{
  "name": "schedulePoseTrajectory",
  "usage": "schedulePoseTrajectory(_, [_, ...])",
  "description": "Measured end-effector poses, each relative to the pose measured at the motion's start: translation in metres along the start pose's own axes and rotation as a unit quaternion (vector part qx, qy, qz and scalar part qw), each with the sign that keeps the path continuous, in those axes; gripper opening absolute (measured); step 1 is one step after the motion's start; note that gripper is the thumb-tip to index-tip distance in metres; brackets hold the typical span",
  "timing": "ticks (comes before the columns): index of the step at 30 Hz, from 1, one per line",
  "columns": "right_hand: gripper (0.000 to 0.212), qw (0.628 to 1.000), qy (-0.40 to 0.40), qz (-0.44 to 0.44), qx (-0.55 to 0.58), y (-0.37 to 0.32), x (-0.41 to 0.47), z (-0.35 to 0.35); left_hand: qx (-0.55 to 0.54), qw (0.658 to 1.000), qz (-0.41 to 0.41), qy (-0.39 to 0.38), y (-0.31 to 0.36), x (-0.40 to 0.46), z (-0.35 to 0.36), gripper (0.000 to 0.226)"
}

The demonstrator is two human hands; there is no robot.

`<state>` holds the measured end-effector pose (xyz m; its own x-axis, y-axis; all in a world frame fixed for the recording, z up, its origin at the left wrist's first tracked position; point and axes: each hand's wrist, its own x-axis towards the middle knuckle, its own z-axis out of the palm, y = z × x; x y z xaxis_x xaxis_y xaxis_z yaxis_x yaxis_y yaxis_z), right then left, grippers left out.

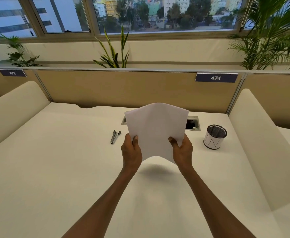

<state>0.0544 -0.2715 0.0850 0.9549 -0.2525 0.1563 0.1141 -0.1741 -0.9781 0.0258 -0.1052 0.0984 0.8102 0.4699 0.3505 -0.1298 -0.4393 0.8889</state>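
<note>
A white sheet of paper [155,129] is held up above the cream desk [55,169], bowed upward along its middle. My left hand [131,152] pinches its lower left edge, thumb on the front. My right hand [183,151] pinches the lower right edge the same way. The paper's shadow falls on the desk below it. A metal stapler [114,136] lies on the desk just left of my left hand, untouched.
A black mesh pen cup [215,136] with a white label stands to the right. A cable port [193,123] in the desk is partly hidden behind the paper. Cream dividers flank the desk; a tan partition labelled 474 [216,77] closes the back.
</note>
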Motion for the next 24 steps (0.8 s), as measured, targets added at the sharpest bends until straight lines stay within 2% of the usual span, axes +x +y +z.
schedulePoseTrajectory(4, [0.042, 1.000, -0.018, 0.018, -0.009, 0.007, -0.008, 0.000, -0.006, 0.999, -0.029, -0.013, -0.007, -0.012, -0.006, 0.012])
schedulePoseTrajectory(9, [0.053, 0.998, -0.018, 0.068, 0.002, 0.011, -0.014, -0.002, -0.018, 0.997, -0.076, -0.024, -0.015, -0.020, -0.010, 0.019])
schedulePoseTrajectory(13, [0.045, 0.998, -0.024, 0.057, 0.021, 0.008, -0.015, -0.001, -0.003, 0.996, -0.080, -0.023, -0.012, -0.018, -0.010, 0.007])
schedulePoseTrajectory(20, [0.039, 0.998, -0.020, 0.046, 0.034, 0.004, -0.015, 0.003, -0.013, 0.997, -0.076, -0.001, -0.009, -0.015, -0.014, 0.004])
schedulePoseTrajectory(24, [0.041, 0.996, -0.029, 0.072, 0.041, 0.017, -0.024, 0.006, 0.015, 0.996, -0.087, -0.020, -0.021, -0.025, -0.015, 0.008])
